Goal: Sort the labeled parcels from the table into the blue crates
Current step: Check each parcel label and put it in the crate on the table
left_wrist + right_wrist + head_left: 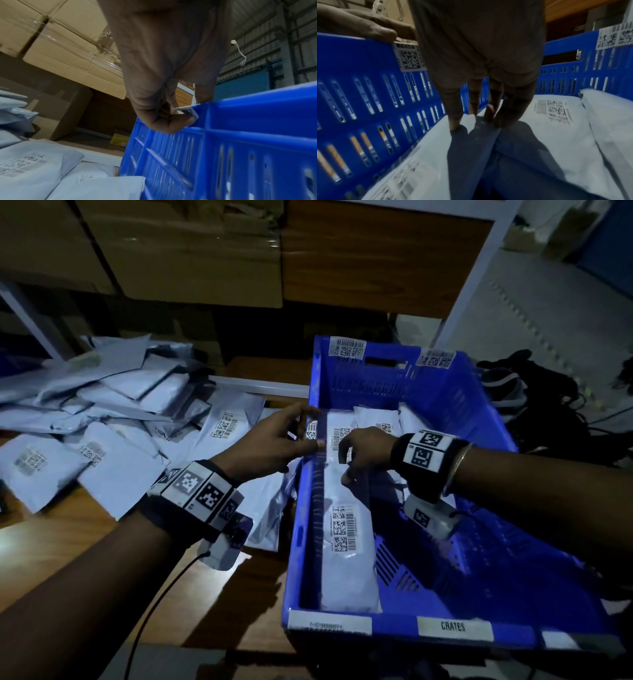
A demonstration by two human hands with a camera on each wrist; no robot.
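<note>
Dim wooden surface carries a heap of parcels at nine o'clock of the blue crate. Left hand curls over the crate's left rim, fingers pinching its label. Right hand presses straight fingers on a parcel inside, long axis twelve-to-six; the left hand is nearer the heap.

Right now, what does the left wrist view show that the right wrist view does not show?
Only the left wrist view shows parcels on the table outside the crate and a blue shutter behind. Only the right wrist view shows the crate's inside, where the right hand touches a parcel in the crate with straight fingers. Both show the blue crate and the left hand gripping its labelled rim.
</note>
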